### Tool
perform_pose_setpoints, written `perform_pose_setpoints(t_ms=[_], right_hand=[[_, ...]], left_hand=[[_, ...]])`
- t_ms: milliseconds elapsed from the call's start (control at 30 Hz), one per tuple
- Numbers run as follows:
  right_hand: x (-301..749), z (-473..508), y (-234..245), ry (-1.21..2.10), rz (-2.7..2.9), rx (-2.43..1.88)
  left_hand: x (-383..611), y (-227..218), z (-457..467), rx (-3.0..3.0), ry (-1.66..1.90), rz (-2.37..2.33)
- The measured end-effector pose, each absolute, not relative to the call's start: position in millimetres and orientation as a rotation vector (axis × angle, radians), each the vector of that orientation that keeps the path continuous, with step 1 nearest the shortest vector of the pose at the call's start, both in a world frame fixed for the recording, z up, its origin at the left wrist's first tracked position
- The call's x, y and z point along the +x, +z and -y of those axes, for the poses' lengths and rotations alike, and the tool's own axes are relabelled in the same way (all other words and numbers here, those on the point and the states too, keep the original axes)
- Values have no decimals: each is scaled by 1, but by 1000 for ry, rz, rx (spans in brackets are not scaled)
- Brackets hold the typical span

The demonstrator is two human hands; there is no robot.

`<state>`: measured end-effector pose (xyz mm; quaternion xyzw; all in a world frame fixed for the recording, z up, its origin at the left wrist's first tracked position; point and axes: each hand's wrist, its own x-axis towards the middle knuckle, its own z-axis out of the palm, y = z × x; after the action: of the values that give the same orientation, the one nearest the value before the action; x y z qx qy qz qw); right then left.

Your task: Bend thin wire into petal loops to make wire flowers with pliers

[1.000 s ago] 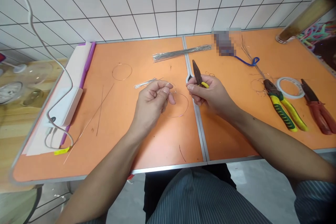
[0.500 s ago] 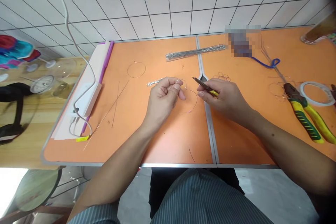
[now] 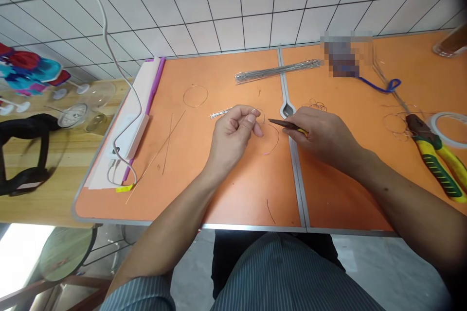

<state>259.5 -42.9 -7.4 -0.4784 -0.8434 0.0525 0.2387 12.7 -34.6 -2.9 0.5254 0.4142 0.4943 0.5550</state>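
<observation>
My left hand (image 3: 235, 131) is closed in a pinch over the orange table, and a short curved piece of thin wire (image 3: 261, 112) sticks out past its fingertips. Wrapped in my right hand (image 3: 323, 129) is a small pair of pliers (image 3: 280, 122) with dark pointed jaws and a bit of yellow handle showing. The jaw tip points left, just apart from the wire. Below the two hands curves a larger copper-coloured wire loop (image 3: 278, 138); whether it joins the held wire I cannot tell. A bundle of short silvery wires (image 3: 220, 113) lies behind my left hand.
A long wire bundle (image 3: 277, 71) lies at the back. Left are a wire ring (image 3: 195, 96), straight wires (image 3: 156, 153) and a power strip (image 3: 130, 138). Larger yellow-green pliers (image 3: 436, 155), a white tape roll (image 3: 450, 129) and tangled wire (image 3: 316, 104) are on the right.
The whole view has shifted slightly, so the table sits further right. The pliers' jaws have come down level and a little closer to the wire in my left hand.
</observation>
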Motion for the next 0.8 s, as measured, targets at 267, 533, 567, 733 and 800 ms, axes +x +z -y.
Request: perform_pose_setpoints(t_ms=[267, 533, 567, 733, 800], right_hand=[[258, 46, -8, -86, 2298, -1347], [265, 35, -10, 244, 2328, -1126], [266, 34, -11, 273, 2332, -1093], [265, 32, -12, 394, 2318, -998], [265, 32, -12, 435, 2309, -971]], left_hand=[[13, -2, 34, 1197, 1170, -971], [11, 1, 32, 1098, 1043, -833], [11, 2, 32, 1087, 1034, -822], [10, 3, 30, 1041, 976, -752], [9, 4, 30, 1028, 951, -730]])
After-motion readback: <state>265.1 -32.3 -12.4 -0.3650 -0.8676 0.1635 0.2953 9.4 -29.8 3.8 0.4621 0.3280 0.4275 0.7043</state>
